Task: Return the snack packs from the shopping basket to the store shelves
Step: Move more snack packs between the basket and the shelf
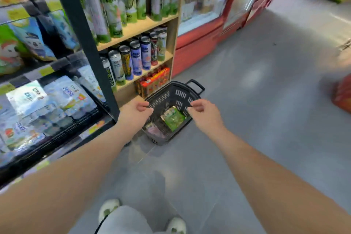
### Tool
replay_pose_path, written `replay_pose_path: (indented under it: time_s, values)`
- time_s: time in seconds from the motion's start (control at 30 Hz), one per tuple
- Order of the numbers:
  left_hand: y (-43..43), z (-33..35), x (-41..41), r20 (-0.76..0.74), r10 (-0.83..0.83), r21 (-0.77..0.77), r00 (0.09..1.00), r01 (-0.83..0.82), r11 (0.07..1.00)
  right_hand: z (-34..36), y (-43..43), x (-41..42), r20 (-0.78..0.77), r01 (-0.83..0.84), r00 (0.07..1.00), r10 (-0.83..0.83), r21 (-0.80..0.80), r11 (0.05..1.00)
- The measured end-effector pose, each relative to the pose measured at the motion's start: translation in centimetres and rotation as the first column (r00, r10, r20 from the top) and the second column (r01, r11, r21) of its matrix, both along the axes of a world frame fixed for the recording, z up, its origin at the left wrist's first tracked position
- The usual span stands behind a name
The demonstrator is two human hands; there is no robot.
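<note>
Both arms reach over the dark slatted plastic shopping basket (176, 93) on the grey floor (256, 104) beside the wooden drinks shelf (144, 23), left hand (135, 113) and right hand (204, 113) loosely curled and empty, while a green snack pack (173, 118) and a pinkish pack (154, 129) lie inside.

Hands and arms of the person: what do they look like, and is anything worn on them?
Both are bare. The left forearm and right forearm show no sleeve up to the picture's edge. The left hand and right hand carry no glove, and no ring, watch or bracelet is visible. Lower down, light grey trousers and white shoes with green marks show.
</note>
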State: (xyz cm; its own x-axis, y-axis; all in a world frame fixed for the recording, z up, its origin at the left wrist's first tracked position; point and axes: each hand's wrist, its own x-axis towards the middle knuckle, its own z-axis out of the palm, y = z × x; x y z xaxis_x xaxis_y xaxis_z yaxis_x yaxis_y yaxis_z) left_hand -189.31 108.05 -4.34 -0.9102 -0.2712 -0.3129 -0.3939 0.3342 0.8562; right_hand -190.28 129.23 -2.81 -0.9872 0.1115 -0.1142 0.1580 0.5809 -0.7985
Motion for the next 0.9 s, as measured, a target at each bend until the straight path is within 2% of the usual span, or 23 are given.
replay_pose_path:
  time_s: [0.27, 0.53, 0.77, 0.9]
  values:
    - [5.7, -1.4, -4.0, 0.078, -0.019, 0.009, 0.997, 0.018, 1.000, -1.4, 6.4, -4.5, 0.089, -0.001, 0.996, 0.006, -0.058, 0.998]
    - [5.9, -4.7, -16.7, 0.170, 0.020, 0.002, 0.985, -0.020, 1.000, -4.2, 6.6, -18.6, 0.153, -0.101, 0.983, 0.098, 0.017, 0.995]
    - [5.4, -5.6, -23.6, 0.250, 0.130, -0.071, 0.960, -0.115, 0.991, -7.1, 6.1, -27.9, 0.245, -0.252, 0.940, 0.239, 0.024, 0.967]
    - [6.1, -7.0, -25.3, 0.287, 0.261, -0.097, 0.922, -0.243, 0.965, -9.9, 5.9, -32.5, 0.335, -0.395, 0.871, 0.358, 0.046, 0.918]
